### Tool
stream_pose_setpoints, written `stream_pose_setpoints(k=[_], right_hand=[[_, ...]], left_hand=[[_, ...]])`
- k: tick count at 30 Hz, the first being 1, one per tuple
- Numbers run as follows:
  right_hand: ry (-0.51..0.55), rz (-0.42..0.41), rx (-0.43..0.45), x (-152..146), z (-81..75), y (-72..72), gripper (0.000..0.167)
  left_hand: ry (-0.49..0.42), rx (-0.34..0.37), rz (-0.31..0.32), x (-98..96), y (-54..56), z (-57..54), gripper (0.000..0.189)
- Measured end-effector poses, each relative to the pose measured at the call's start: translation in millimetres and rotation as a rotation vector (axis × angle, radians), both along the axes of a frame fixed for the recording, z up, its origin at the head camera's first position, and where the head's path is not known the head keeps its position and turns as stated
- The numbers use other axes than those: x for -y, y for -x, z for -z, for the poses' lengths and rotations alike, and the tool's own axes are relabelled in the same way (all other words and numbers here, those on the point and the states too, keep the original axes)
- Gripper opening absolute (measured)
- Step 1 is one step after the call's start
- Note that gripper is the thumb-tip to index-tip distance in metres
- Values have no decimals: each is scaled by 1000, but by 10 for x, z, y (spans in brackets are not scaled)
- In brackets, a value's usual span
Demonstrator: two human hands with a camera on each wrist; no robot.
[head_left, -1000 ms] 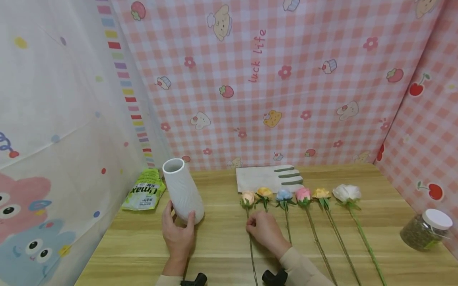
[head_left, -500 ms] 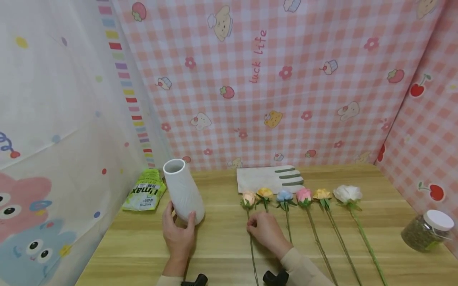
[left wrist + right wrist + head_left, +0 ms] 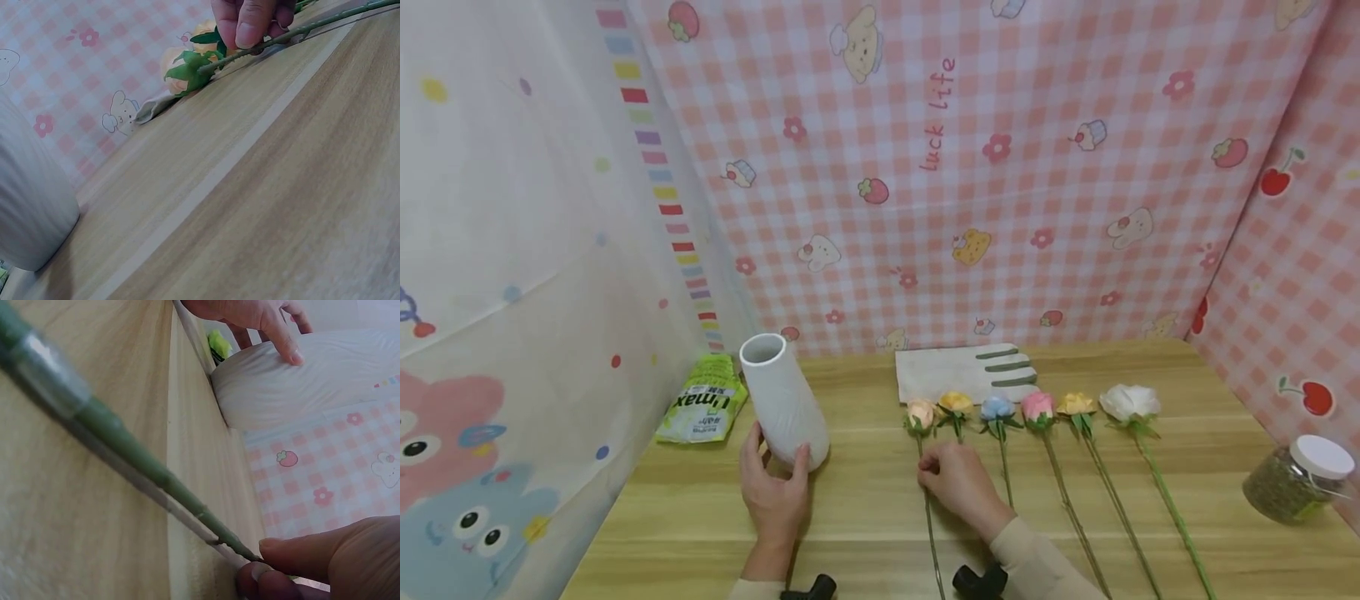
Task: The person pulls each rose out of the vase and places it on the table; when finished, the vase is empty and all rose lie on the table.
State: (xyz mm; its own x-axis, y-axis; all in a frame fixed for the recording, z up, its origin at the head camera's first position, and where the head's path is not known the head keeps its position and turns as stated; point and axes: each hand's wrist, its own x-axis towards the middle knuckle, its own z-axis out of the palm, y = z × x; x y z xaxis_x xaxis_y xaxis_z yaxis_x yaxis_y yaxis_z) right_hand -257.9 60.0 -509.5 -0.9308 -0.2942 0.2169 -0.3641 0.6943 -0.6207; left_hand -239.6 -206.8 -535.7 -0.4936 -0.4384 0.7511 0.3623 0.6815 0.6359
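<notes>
A white textured vase point(image 3: 786, 408) stands upright at the left of the table. My left hand point(image 3: 775, 492) holds it low, thumb on the near side and fingers round its left side. The peach rose point(image 3: 921, 414) lies at the left end of a row of artificial flowers. Just below its bloom my right hand point(image 3: 958, 483) pinches the stem point(image 3: 156, 472) between thumb and fingertips, close over the wood. In the left wrist view the peach bloom point(image 3: 181, 72) shows beyond the pinching fingers. A yellow rose point(image 3: 956, 406) sits right beside it, its stem mostly hidden by my right hand.
To the right lie a blue flower point(image 3: 997, 410), a pink rose point(image 3: 1037, 408), another yellow rose point(image 3: 1076, 405) and a white flower point(image 3: 1129, 402). A work glove point(image 3: 936, 375) lies behind them. A green packet point(image 3: 703, 400) is at the left, a lidded jar point(image 3: 1292, 483) at the right.
</notes>
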Motion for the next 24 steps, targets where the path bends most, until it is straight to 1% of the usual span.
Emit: stream_pose_setpoints(k=[2, 4, 8, 11, 14, 17, 19, 20, 22, 24], right_hand=[[-2, -6, 25, -10, -1, -18, 4], [-1, -10, 49, -19, -5, -31, 3], [-1, -6, 56, -21, -34, -41, 3], [16, -6, 62, -19, -101, -66, 5], [50, -14, 81, -38, -225, -102, 10], [72, -27, 82, -100, -399, -140, 16], [75, -34, 80, -170, -531, -168, 19], [69, -43, 77, -219, -596, -186, 22], [42, -62, 65, -355, -715, -227, 27], [4, -87, 20, -547, -799, -277, 35]], left_hand=[[-5, 3, 7, -6, -19, 20, 74], [-5, 24, 8, -13, -41, 32, 74], [-2, 28, 9, -18, -49, 37, 75], [8, -4, 8, -12, -32, 29, 75], [7, -14, 5, 9, -20, 3, 75], [-1, 12, 10, 43, -10, -81, 74], [11, 29, 12, 91, -13, -165, 75], [23, 25, 17, 123, -19, -210, 76], [71, 14, 19, 213, -42, -303, 77], [151, -3, 30, 328, -83, -407, 79]])
